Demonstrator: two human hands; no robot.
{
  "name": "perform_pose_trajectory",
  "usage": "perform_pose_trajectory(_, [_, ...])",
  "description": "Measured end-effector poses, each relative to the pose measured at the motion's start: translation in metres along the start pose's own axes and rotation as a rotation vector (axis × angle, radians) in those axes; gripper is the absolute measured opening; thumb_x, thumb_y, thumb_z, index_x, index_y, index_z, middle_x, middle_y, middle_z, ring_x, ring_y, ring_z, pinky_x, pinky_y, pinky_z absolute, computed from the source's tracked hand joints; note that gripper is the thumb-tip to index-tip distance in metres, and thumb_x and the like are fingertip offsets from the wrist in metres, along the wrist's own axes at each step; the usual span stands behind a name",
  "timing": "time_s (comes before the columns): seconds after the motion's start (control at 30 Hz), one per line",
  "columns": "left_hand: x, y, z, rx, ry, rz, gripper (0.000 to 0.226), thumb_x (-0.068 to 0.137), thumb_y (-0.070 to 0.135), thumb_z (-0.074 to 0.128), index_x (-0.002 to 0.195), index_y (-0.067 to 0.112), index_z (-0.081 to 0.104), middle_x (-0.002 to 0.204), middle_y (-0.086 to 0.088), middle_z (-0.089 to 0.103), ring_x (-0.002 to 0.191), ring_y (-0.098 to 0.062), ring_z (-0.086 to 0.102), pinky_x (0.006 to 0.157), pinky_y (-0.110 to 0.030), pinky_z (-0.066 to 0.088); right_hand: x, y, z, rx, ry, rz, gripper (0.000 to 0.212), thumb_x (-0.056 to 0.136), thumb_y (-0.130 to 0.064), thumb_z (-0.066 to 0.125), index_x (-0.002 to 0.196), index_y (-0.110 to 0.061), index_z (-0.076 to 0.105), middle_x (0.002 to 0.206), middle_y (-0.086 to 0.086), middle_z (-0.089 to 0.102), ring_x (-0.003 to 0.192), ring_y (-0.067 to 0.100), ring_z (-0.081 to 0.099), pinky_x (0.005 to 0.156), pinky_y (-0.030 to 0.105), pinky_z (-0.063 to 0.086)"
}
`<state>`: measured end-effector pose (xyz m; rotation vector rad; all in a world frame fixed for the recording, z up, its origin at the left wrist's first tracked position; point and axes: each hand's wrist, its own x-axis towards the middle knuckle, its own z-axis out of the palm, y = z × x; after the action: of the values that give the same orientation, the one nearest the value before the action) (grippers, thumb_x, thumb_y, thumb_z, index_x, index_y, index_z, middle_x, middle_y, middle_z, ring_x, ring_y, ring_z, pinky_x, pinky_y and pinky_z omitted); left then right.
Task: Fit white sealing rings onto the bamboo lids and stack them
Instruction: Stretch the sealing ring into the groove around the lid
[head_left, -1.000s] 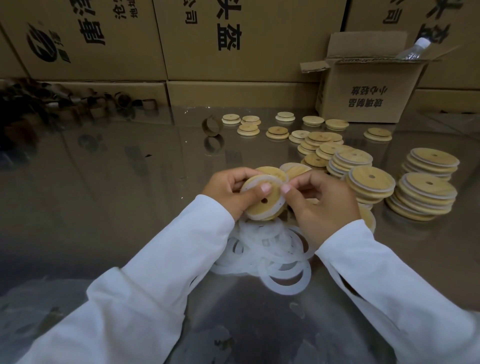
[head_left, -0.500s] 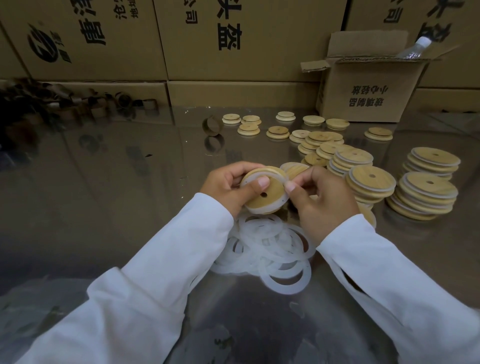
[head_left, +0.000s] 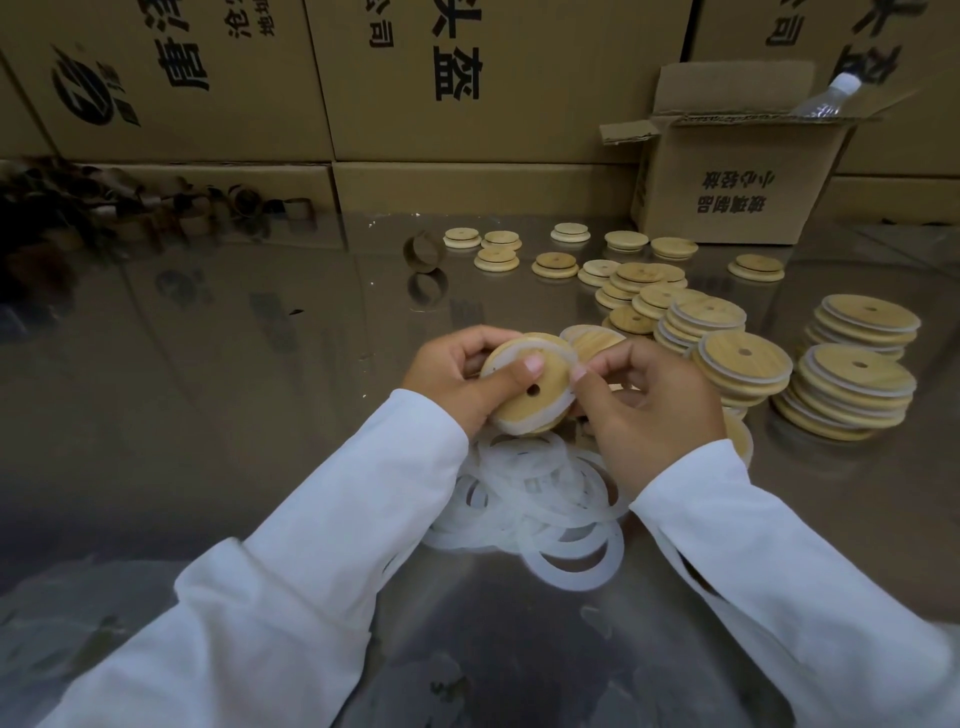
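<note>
White ring now wraps the far and right rim of the lid, where a second ago it sat bunched at the far-left edge. I judge the seal nearly seated, which leaves only the last stretch to press home before the lid can go on a stack. The left hand grips the lid, thumb pressed on its face and fingers curled behind. The right hand pinches the ring at the lid's right edge. The lid is held in the air at centre, just above the loose rings on the table and left of the finished stacks. Being round, it has no long axis; its holed face tilts up toward the near side
</note>
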<state>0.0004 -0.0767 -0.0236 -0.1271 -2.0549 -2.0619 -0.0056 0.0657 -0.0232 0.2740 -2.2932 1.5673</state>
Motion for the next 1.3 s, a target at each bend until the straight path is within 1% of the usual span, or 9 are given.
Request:
perform_pose_trajectory(0.17, [-0.0002, 0.0010, -0.0012, 0.093, -0.031, -0.002, 0.007, 0.079, 0.012, 0.067, 0.086, 0.011, 0.068, 0.070, 0.000, 0.065, 0.064, -0.009, 0.061, 0.060, -0.018, 0.050, -0.0021, -0.0015, -0.0004, -0.080, -0.065, -0.070, 0.018, 0.082, -0.019, 0.064, 0.069, -0.027, 0.055, 0.071, -0.010, 0.063, 0.064, 0.008, 0.063, 0.068, 0.031, 0.055])
perform_pose_trajectory(0.33, [-0.0002, 0.0017, -0.0023, 0.081, -0.042, 0.016, 0.020, 0.083, 0.011, 0.061, 0.099, -0.001, 0.065, 0.077, -0.006, 0.064, 0.067, -0.011, 0.061, 0.062, -0.017, 0.050, 0.0005, -0.0009, -0.0009, -0.064, -0.093, -0.056, 0.022, 0.084, -0.014, 0.061, 0.067, -0.025, 0.053, 0.071, 0.000, 0.065, 0.067, 0.020, 0.065, 0.071, 0.044, 0.055])
perform_pose_trajectory(0.47, [-0.0003, 0.0017, -0.0021, 0.066, -0.042, 0.010, 0.021, 0.083, 0.011, 0.060, 0.099, -0.001, 0.065, 0.078, -0.008, 0.064, 0.070, -0.014, 0.061, 0.065, -0.019, 0.052, 0.0013, -0.0010, -0.0013, -0.045, -0.112, -0.059, 0.020, 0.083, -0.014, 0.062, 0.068, -0.024, 0.054, 0.074, -0.002, 0.065, 0.069, 0.019, 0.065, 0.073, 0.044, 0.055])
perform_pose_trajectory(0.63, [0.0003, 0.0009, -0.0014, 0.080, 0.008, 0.023, 0.011, 0.081, 0.012, 0.064, 0.091, 0.010, 0.067, 0.077, -0.004, 0.066, 0.069, -0.011, 0.062, 0.066, -0.021, 0.054, -0.0003, 0.0005, -0.0001, 0.028, -0.071, -0.043, 0.013, 0.080, -0.021, 0.067, 0.071, -0.024, 0.059, 0.073, -0.006, 0.066, 0.065, 0.013, 0.064, 0.072, 0.036, 0.055])
perform_pose_trajectory(0.73, [0.0004, 0.0004, -0.0015, 0.057, 0.036, 0.028, 0.006, 0.080, 0.012, 0.065, 0.086, 0.014, 0.067, 0.074, -0.003, 0.067, 0.068, -0.011, 0.063, 0.066, -0.023, 0.055, -0.0014, 0.0018, 0.0026, 0.047, -0.039, -0.038, 0.014, 0.079, -0.023, 0.067, 0.069, -0.026, 0.058, 0.069, -0.010, 0.064, 0.063, 0.006, 0.062, 0.067, 0.026, 0.053])
perform_pose_trajectory(0.8, [0.0003, 0.0000, -0.0013, 0.032, 0.037, 0.023, 0.006, 0.079, 0.011, 0.066, 0.085, 0.014, 0.067, 0.072, -0.002, 0.068, 0.067, -0.011, 0.064, 0.065, -0.023, 0.055, -0.0022, 0.0028, 0.0032, 0.016, -0.024, -0.062, 0.015, 0.080, -0.023, 0.066, 0.068, -0.026, 0.057, 0.067, -0.012, 0.063, 0.065, 0.001, 0.060, 0.062, 0.016, 0.050])
perform_pose_trajectory(0.97, [0.0017, -0.0002, -0.0011, 0.029, 0.005, 0.017, 0.010, 0.076, 0.008, 0.068, 0.084, 0.015, 0.067, 0.071, 0.002, 0.069, 0.068, -0.010, 0.065, 0.066, -0.023, 0.056, -0.0014, 0.0048, 0.0015, -0.085, -0.032, -0.135, 0.020, 0.084, -0.019, 0.062, 0.068, -0.027, 0.052, 0.068, -0.016, 0.059, 0.063, -0.001, 0.058, 0.061, 0.008, 0.045])
perform_pose_trajectory(1.07, [0.0028, 0.0011, -0.0039, 0.072, -0.024, 0.023, 0.010, 0.076, 0.009, 0.068, 0.084, 0.016, 0.068, 0.073, 0.003, 0.069, 0.068, -0.009, 0.065, 0.066, -0.022, 0.055, -0.0008, 0.0057, 0.0018, -0.133, -0.059, -0.163, 0.021, 0.085, -0.015, 0.061, 0.070, -0.025, 0.051, 0.068, -0.017, 0.056, 0.066, -0.002, 0.055, 0.062, 0.009, 0.044])
perform_pose_trajectory(1.3, [0.0022, -0.0001, -0.0069, 0.041, -0.015, 0.000, 0.010, 0.081, 0.012, 0.062, 0.089, 0.013, 0.067, 0.078, -0.006, 0.068, 0.070, -0.012, 0.064, 0.071, -0.027, 0.055, 0.0029, 0.0034, -0.0012, -0.040, -0.153, -0.119, 0.022, 0.084, -0.013, 0.062, 0.067, -0.024, 0.052, 0.071, -0.008, 0.061, 0.072, 0.004, 0.058, 0.067, 0.014, 0.044])
